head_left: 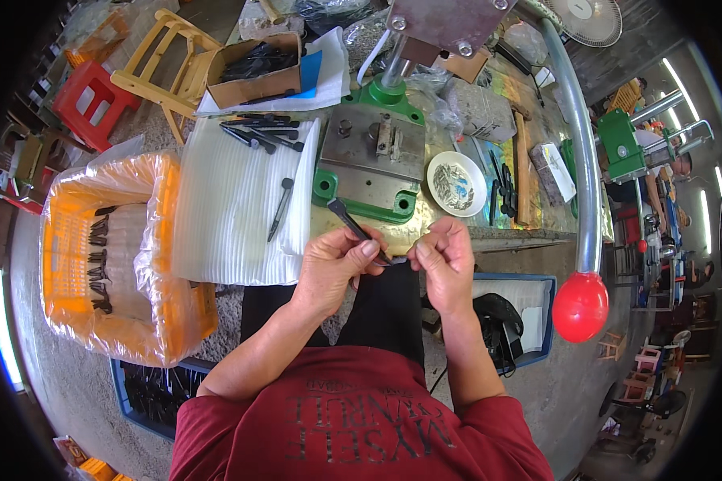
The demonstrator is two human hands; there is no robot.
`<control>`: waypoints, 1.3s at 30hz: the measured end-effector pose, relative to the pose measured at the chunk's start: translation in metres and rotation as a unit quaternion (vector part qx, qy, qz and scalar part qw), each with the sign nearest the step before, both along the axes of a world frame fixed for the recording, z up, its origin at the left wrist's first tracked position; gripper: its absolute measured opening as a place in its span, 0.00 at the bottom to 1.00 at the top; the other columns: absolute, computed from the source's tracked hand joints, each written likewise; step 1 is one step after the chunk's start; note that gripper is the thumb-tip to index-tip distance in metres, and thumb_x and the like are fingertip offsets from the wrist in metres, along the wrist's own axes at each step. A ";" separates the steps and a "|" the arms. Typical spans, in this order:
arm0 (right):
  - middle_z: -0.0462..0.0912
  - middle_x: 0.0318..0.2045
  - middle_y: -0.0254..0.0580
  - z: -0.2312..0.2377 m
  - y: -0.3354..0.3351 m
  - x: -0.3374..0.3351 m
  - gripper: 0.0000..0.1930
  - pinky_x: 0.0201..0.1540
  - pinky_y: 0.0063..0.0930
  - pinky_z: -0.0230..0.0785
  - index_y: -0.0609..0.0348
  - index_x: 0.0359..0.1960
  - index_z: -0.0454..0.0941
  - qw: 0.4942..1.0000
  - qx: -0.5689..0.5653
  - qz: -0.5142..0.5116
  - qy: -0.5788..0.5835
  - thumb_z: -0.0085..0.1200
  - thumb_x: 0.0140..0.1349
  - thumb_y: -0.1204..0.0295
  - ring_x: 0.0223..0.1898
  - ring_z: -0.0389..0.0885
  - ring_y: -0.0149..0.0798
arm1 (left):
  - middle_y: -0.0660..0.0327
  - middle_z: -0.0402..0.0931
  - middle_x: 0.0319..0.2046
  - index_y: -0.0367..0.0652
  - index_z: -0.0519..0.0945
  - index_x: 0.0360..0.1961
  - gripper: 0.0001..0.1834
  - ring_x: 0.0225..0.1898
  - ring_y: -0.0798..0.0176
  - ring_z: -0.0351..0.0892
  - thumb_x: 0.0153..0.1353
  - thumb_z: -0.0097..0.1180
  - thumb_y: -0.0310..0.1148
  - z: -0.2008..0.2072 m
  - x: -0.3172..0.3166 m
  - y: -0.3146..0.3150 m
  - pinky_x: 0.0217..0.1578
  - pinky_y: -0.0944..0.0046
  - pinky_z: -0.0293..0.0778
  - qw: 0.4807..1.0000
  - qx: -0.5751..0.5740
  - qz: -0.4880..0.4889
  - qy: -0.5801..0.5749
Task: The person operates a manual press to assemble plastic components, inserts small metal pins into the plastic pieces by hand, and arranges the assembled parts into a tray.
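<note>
My left hand (326, 268) pinches a slim black part with a wider flat head (350, 218), held at a slant in front of the green press base (364, 210). Close to its lower end, my right hand (444, 260) has thumb and forefinger pressed together; whatever lies between them is too small to make out. Beyond my right hand stands a white bowl (480, 171) of small metal pins with some blue bits among them. A metal fixture (346, 152) sits on the press base. Similar black parts (274, 135) lie on white foam sheets (233, 216) to the left.
A plastic-lined yellow crate (180, 313) with black parts inside stands at left. Behind the foam is a cardboard box (253, 92) of black pieces. The press lever, with its red ball knob (580, 307), hangs at right. A blue tray (547, 321) lies below the bench edge.
</note>
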State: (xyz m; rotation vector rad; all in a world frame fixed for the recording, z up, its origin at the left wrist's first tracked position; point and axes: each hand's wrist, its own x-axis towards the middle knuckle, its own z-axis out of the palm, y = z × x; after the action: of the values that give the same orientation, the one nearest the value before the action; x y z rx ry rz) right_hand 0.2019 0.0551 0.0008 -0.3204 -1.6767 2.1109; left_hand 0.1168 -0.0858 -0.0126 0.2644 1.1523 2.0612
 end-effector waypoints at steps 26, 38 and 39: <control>0.70 0.23 0.33 -0.005 -0.036 0.002 0.12 0.26 0.14 0.61 0.56 0.38 0.59 0.997 -0.067 0.031 0.003 0.47 0.55 0.78 0.25 0.69 0.23 | 0.59 0.74 0.29 0.39 0.71 0.35 0.07 0.28 0.66 0.76 0.56 0.47 0.28 -0.001 0.007 -0.003 0.29 0.69 0.75 0.989 0.103 0.047 -0.094; 0.70 0.23 0.33 -0.006 -0.037 0.002 0.11 0.25 0.14 0.60 0.56 0.37 0.60 0.998 -0.065 0.018 -0.009 0.46 0.54 0.79 0.25 0.68 0.23 | 0.59 0.74 0.28 0.38 0.71 0.34 0.06 0.26 0.66 0.76 0.56 0.48 0.28 -0.006 0.008 -0.003 0.29 0.68 0.75 0.991 0.087 0.053 -0.088; 0.70 0.23 0.33 -0.007 -0.038 0.002 0.11 0.25 0.14 0.60 0.56 0.37 0.60 0.998 -0.065 0.018 -0.010 0.46 0.54 0.79 0.25 0.68 0.23 | 0.59 0.73 0.28 0.38 0.71 0.34 0.06 0.26 0.65 0.75 0.56 0.48 0.28 -0.006 0.008 -0.003 0.29 0.68 0.75 0.992 0.075 0.054 -0.081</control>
State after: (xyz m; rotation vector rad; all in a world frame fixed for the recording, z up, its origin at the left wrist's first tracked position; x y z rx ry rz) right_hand 0.2036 0.0173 -0.0057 -0.3528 -1.5698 2.2568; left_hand 0.1250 -0.0889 -0.0187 0.1061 0.9333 2.2229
